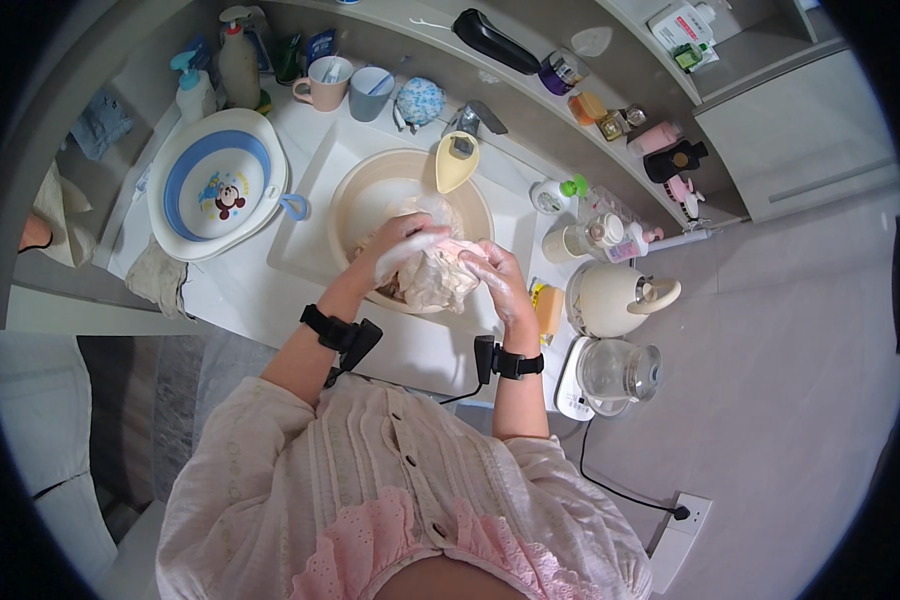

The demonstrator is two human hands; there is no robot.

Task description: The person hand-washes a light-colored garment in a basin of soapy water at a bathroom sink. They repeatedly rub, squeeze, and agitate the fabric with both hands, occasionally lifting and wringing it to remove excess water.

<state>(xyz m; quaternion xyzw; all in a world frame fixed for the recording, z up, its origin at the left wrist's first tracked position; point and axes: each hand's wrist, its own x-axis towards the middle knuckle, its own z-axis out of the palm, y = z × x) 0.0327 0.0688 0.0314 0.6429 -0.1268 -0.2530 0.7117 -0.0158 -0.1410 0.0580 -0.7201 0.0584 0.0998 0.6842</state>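
Observation:
A wet, pale pink and cream cloth garment (pixel 441 281) is bunched between my two hands, over the near part of a beige plastic basin (pixel 337 225). My left hand (pixel 405 244), coated in white suds, grips its upper left side. On its right edge, the fingers and thumb of my right hand (pixel 499 277) pinch the fabric, with foam on the skin. More wet cloth and cloudy water lie in the basin, partly hidden by my hands. The basin stands in a white rectangular sink (pixel 300 240), under a faucet (pixel 471 124) with a yellow spout extender (pixel 456 169).
Right of the sink lie an orange soap bar (pixel 548 309), a cream kettle (pixel 607 300) and a glass pot (pixel 619 371) on a white base. A blue-and-white folding basin (pixel 217 187) and a grey rag (pixel 157 281) are left. Cups (pixel 369 94) and pump bottles (pixel 240 67) stand behind.

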